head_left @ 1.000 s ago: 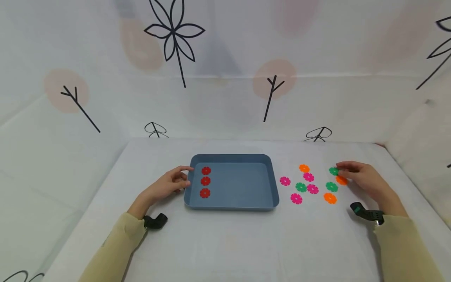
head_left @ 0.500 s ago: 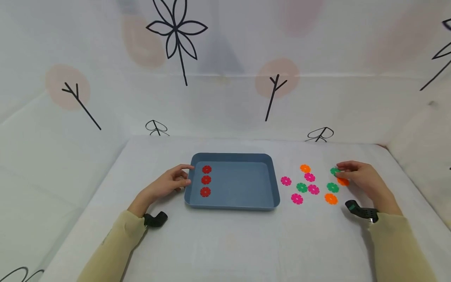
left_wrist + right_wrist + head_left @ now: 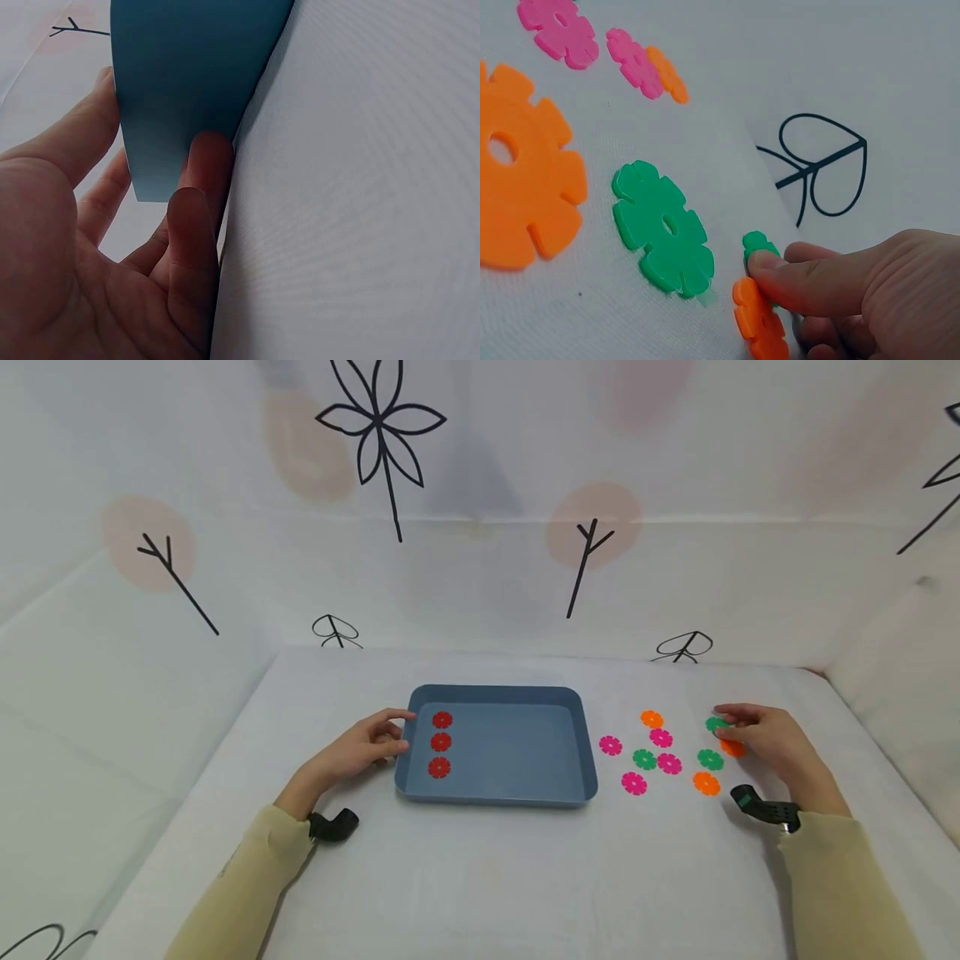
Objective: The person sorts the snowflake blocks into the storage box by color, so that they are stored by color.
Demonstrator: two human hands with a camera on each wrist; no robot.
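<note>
The left hand point(image 3: 358, 752) holds the left rim of a blue-grey tray point(image 3: 517, 756). In the left wrist view, some fingers point(image 3: 206, 165) lie against the tray's outer wall while others reach past its edge. Three red flower-shaped discs point(image 3: 441, 742) lie in a column inside the tray's left side. At the far right, the right hand point(image 3: 776, 743) pinches a green flower-shaped disc point(image 3: 757, 244) between thumb and forefinger, and the fingertips partly cover it. Just below the thumb lies an orange flower-shaped disc point(image 3: 759, 322), partly hidden by the hand in the head view.
Between tray and right hand, several loose flower-shaped discs lie on the white cloth: pink point(image 3: 611, 745), orange point(image 3: 707, 783) and green point(image 3: 710, 760). A patterned cloth wall point(image 3: 480, 585) stands behind the table. Both wrists wear black bands with camera mounts point(image 3: 333, 825).
The head view has shifted slightly. The right wrist and forearm have moved a little left, while its fingertips stay at the green disc. The left hand stays at the tray's rim.
</note>
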